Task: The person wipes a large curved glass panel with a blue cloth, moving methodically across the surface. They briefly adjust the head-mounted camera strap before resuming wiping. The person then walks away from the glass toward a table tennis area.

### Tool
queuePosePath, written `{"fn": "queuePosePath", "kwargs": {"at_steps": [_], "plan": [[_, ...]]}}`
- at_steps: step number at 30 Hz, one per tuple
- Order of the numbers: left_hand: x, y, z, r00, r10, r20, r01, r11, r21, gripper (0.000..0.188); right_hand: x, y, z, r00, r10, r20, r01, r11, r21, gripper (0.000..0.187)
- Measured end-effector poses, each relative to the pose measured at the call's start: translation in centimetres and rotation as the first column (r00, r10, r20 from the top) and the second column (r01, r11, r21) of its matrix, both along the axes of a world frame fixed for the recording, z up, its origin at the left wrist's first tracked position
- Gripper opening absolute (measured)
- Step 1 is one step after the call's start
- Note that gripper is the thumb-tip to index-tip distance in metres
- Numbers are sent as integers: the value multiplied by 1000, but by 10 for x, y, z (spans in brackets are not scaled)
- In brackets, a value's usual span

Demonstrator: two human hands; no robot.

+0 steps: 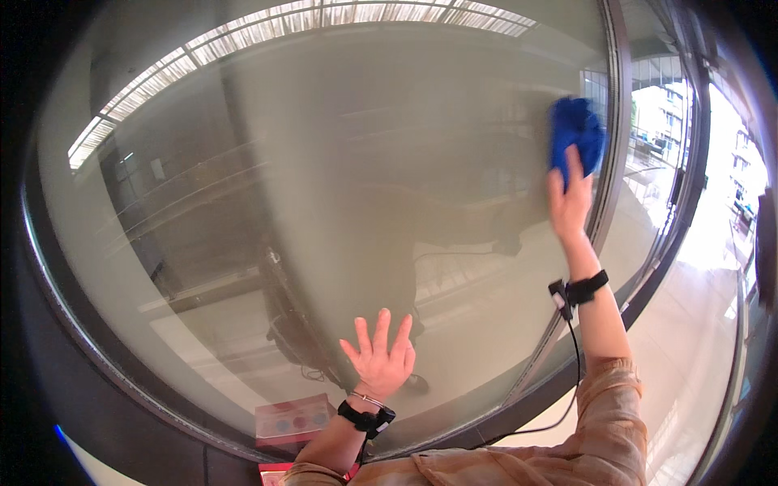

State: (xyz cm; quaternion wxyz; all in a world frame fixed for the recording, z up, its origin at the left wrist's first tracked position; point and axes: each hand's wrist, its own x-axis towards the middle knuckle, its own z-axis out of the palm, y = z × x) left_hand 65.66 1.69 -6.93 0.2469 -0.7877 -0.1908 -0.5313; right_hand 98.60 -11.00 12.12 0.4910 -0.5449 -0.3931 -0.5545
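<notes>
A large glass pane (pixel 340 178) fills most of the head view and mirrors the surroundings. My right hand (pixel 572 202) is stretched up near its right edge, pressing a bunched blue cloth (pixel 576 134) on the glass beside the metal frame. Part of the cloth is hidden behind the fingers, and it is slightly blurred. Low in the middle, my left hand (pixel 381 360) has its fingers spread over the pane and holds nothing. Whether its palm touches the glass I cannot tell. Each wrist wears a black strap.
A metal frame (pixel 620 105) runs along the pane's right side, with a bright opening beyond it. A dark ledge (pixel 121 397) curves along the lower left. By my left forearm is a red box-like thing (pixel 274 473). A black cable (pixel 579 381) hangs from the right wrist strap.
</notes>
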Motion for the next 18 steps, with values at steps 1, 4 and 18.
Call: {"fn": "queuePosePath", "kwargs": {"at_steps": [1,4,18], "plan": [[-1,1,0,1000,13,3,-13,1000,12,45,14,-3,4,979,21,-201,2,993,116,46],[0,2,1,999,34,15,-35,998,46,44,26,1,-11,954,-26,-298,66,990,123,45],[-5,5,4,995,-90,47,91,995,-31,51,-121,23,-119,987,138,80,-72,834,-547,46]]}}
